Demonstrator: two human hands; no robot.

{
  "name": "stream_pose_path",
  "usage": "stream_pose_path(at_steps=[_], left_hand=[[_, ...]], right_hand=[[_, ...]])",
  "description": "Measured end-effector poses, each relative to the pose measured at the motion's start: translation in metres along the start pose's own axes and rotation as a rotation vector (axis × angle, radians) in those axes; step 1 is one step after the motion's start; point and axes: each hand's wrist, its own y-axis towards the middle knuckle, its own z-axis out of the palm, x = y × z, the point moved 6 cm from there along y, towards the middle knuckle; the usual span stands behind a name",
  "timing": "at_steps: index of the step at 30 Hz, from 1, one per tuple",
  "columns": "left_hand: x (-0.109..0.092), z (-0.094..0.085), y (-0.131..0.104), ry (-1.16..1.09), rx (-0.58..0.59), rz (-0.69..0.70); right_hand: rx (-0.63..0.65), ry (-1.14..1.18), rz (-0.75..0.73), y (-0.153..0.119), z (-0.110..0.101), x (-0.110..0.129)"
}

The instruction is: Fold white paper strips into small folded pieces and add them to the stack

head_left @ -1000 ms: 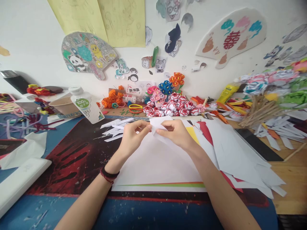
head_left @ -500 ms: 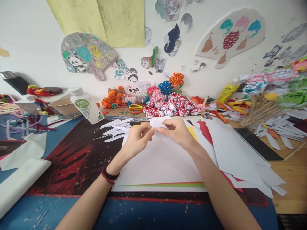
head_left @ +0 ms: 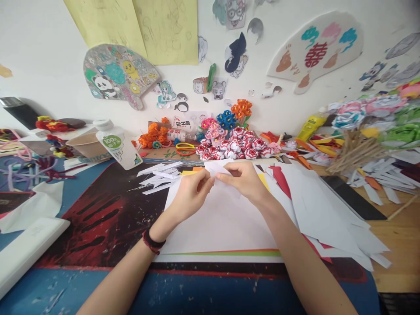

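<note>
A small piece of white paper (head_left: pixel 218 167) is held up between both hands, above a stack of large white sheets (head_left: pixel 223 223) with green and orange edges below. My right hand (head_left: pixel 244 180) pinches the small paper between thumb and fingers. My left hand (head_left: pixel 193 192) has its fingers closed in a pinch at the paper's left side, nearly touching the right thumb. Its fingertips partly hide the paper's edge. White paper strips (head_left: pixel 160 176) lie left of the stack.
A white bottle (head_left: pixel 118 146) stands behind the strips. Red-and-white paper flowers (head_left: pixel 239 146) sit at the back. More white sheets (head_left: pixel 324 205) and a black flat object (head_left: pixel 356 199) lie right. A long white case (head_left: pixel 29 249) is at left.
My left hand has turned at the wrist and shifted slightly right, its fingers curled more. The right hand and the small paper have barely moved.
</note>
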Motion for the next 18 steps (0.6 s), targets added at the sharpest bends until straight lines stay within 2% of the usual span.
stream_pose_path(at_steps=[6, 14, 18], left_hand=[[0.003, -0.001, 0.0, -0.032, 0.023, -0.069], [0.006, -0.01, 0.0, 0.049, -0.155, -0.077], [0.008, -0.012, 0.0, -0.023, -0.189, -0.085]], right_hand=[[0.033, 0.048, 0.023, 0.0, 0.002, 0.0], [0.064, -0.045, 0.038, 0.001, 0.001, -0.004], [0.05, -0.073, 0.02, 0.001, 0.0, -0.002]])
